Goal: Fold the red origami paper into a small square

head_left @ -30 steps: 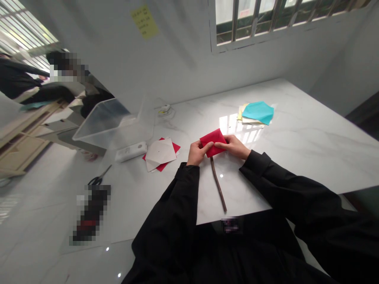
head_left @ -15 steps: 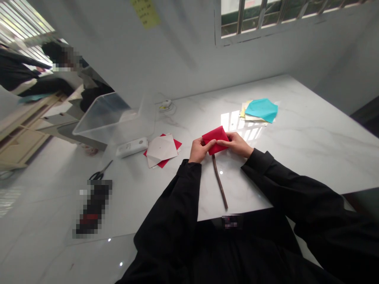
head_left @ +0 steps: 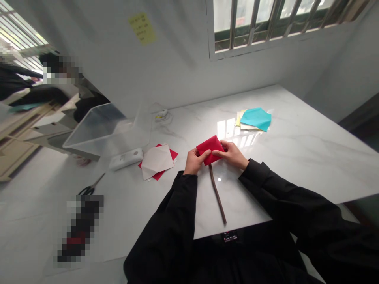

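Note:
A small red envelope-like folded paper is held between both hands above the table. My left hand pinches its left side, thumb on the front face. At the right side, my right hand grips it, its thumb pressed near the lower middle. The two thumbs lie close together, and the other fingers are partly hidden behind the paper. Below the paper, a thin brown stick lies on the white marbled table; its upper end is out of sight behind the paper.
Left of my hands lie white and red paper pieces, a white box-shaped device and scissors. A clear plastic bin stands farther back. Blue and yellow papers lie at the back right. A person sits at far left.
The camera view has tilted slightly, so everything sits lower in the picture. Both hands keep hold of the red paper, with little visible change in their grip.

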`<state>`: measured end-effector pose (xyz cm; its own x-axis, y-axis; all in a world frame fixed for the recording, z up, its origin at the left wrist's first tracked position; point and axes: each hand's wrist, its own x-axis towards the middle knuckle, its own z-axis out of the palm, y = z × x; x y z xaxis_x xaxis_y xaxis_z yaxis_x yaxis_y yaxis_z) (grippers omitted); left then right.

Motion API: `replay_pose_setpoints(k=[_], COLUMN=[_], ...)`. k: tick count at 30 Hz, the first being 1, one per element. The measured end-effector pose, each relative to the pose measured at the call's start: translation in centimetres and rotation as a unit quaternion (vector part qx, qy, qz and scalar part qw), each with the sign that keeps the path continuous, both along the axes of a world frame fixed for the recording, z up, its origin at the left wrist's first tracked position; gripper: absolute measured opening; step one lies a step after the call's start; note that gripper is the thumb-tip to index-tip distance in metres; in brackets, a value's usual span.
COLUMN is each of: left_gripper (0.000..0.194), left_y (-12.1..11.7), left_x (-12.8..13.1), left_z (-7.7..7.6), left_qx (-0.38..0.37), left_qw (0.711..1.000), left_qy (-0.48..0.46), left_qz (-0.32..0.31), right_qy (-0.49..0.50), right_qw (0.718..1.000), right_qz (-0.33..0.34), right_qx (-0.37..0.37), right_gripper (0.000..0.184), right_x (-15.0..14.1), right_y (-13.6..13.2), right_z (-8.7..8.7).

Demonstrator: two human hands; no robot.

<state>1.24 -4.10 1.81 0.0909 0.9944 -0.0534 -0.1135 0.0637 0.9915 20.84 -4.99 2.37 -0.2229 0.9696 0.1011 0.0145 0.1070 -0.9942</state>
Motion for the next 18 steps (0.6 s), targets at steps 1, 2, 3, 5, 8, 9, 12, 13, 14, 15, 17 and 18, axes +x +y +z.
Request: replay_pose_setpoints(k=[1,2,3,5,8,9,12,13,14,15,17,18], left_gripper=[0.056,0.057,0.057,0.058,0.058,0.058,0.056,0.056,0.056,0.056,0.058,0.059], left_y=[0.1,0.2,0.3,0.6,0.8,0.8,0.8,0.8,0.8,0.8,0.8,0.8], left_x=[-0.1,-0.2,-0.3,-0.4,-0.4,-0.4,-0.3,-0.3,-0.3,-0.3,-0.3,-0.3], left_z=[-0.1,-0.2,-0.3,-0.4,-0.6,-0.7,-0.8,-0.9,-0.9,-1.0,-1.0,-1.0], left_qx=[-0.002,-0.004,-0.005,-0.007,-0.006,-0.005,-0.002,-0.002,-0.002,-0.001,0.003,0.005], left_qw=[1.000,1.000,0.999,0.996,0.994,0.994,0.995,0.995,0.994,0.994,0.994,0.994], left_qy=[-0.005,-0.012,-0.023,-0.048,-0.072,-0.073,-0.072,-0.073,-0.074,-0.076,-0.082,-0.085], left_qz=[0.013,0.029,0.044,0.071,0.083,0.081,0.075,0.075,0.075,0.074,0.073,0.073], right_qy=[-0.021,-0.051,-0.085,-0.146,-0.195,-0.207,-0.256,-0.279,-0.302,-0.323,-0.349,-0.356], right_qw=[1.000,0.998,0.993,0.973,0.938,0.932,0.938,0.938,0.937,0.935,0.932,0.932], right_qz=[-0.010,-0.029,-0.057,-0.136,-0.249,-0.262,-0.213,-0.185,-0.155,-0.123,-0.061,-0.036], right_qx=[0.014,0.036,0.063,0.116,0.140,0.138,0.099,0.089,0.082,0.077,0.070,0.066], right_gripper=[0.052,0.049,0.047,0.046,0.052,0.055,0.061,0.060,0.057,0.051,0.036,0.032], right_x=[0.2,0.5,1.1,2.7,5.8,6.7,8.7,9.1,9.4,9.7,10.1,10.2], right_y=[0.0,0.1,0.2,0.9,2.2,2.7,3.6,3.7,3.8,3.7,3.5,3.4], right_z=[0.3,0.6,1.0,1.6,1.7,1.5,0.6,0.4,0.3,0.3,0.4,0.5])
